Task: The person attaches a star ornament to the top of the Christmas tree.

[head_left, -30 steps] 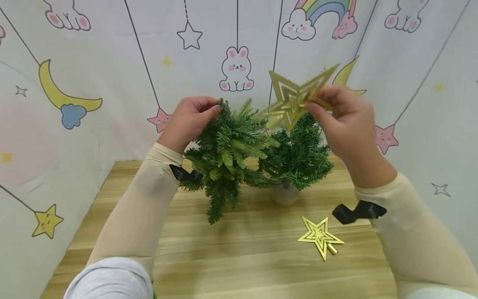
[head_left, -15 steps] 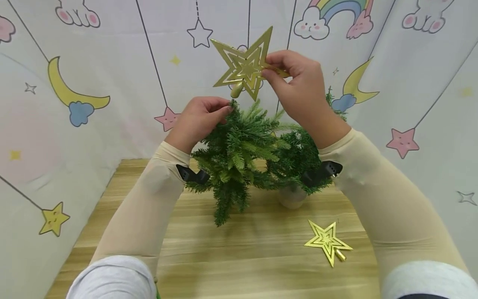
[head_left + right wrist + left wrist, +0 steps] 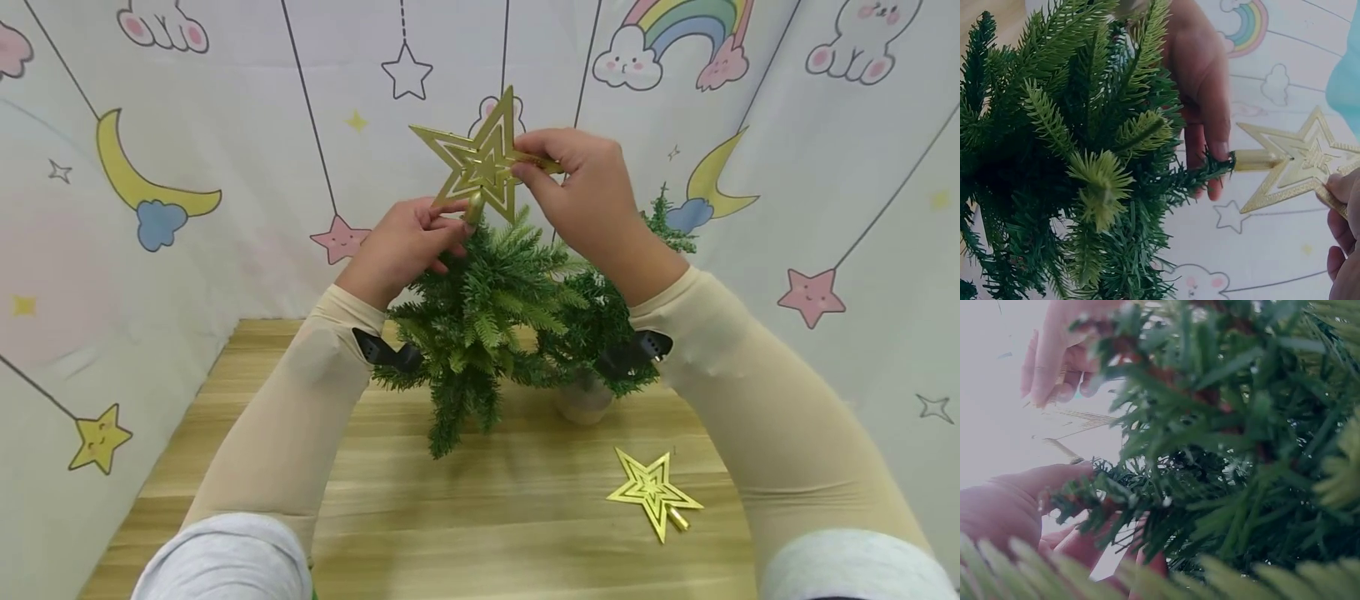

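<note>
My right hand (image 3: 581, 183) pinches one point of a gold star tree topper (image 3: 486, 167) between thumb and fingers, holding it over the nearer artificial Christmas tree (image 3: 487, 312). My left hand (image 3: 405, 246) is at this tree's top, thumb and fingers around the tip twig. In the right wrist view, the topper's tube (image 3: 1257, 160) meets the twig tip (image 3: 1219, 164) end to end, the left thumb (image 3: 1216, 134) right at the join. The left wrist view is mostly filled by blurred green needles (image 3: 1210, 437), which partly cover the left hand (image 3: 1004, 506).
A second artificial tree (image 3: 592, 333) in a pale pot (image 3: 585, 402) stands behind to the right, partly covered by the right forearm. Another gold star topper (image 3: 651, 487) lies on the wooden table (image 3: 480, 533). A cartoon-printed cloth (image 3: 247, 167) hangs behind.
The right hand has brought the gold star topper leftward from over the rear tree to the nearer tree's top, then lowered it to the tip. The left hand's fingers have spread slightly there.
</note>
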`<state>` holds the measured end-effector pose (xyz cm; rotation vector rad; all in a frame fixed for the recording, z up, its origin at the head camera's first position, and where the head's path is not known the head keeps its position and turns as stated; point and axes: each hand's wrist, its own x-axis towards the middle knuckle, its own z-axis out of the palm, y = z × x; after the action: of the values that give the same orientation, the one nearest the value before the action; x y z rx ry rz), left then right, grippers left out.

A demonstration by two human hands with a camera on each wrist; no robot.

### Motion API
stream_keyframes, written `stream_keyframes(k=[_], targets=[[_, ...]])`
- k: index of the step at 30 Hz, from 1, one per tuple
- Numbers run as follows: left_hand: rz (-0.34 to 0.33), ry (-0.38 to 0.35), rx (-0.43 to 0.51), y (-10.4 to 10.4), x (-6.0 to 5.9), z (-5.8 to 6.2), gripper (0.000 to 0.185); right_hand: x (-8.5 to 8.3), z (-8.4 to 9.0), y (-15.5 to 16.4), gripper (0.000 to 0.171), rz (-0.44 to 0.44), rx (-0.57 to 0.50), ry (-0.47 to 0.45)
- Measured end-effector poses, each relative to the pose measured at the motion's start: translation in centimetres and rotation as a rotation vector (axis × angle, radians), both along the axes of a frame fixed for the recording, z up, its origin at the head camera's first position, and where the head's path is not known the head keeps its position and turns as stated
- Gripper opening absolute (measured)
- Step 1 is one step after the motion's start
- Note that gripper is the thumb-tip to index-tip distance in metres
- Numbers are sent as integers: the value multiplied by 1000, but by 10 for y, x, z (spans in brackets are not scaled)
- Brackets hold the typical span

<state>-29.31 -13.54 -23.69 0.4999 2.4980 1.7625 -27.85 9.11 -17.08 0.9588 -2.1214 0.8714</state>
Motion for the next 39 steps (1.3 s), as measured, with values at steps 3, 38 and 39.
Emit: stream_keyframes(k=[3,38,39], targets=[[-26,-38,77,-1,-1,-3,47,-2,-4,-1,21,5,35,26],[-40,-3,87,0,-3,-7,38,-17,-9,-2,22,13,120,86],[-39,4,81,0,-4,-7,37,-17,-9,-2,22,19,114,88]])
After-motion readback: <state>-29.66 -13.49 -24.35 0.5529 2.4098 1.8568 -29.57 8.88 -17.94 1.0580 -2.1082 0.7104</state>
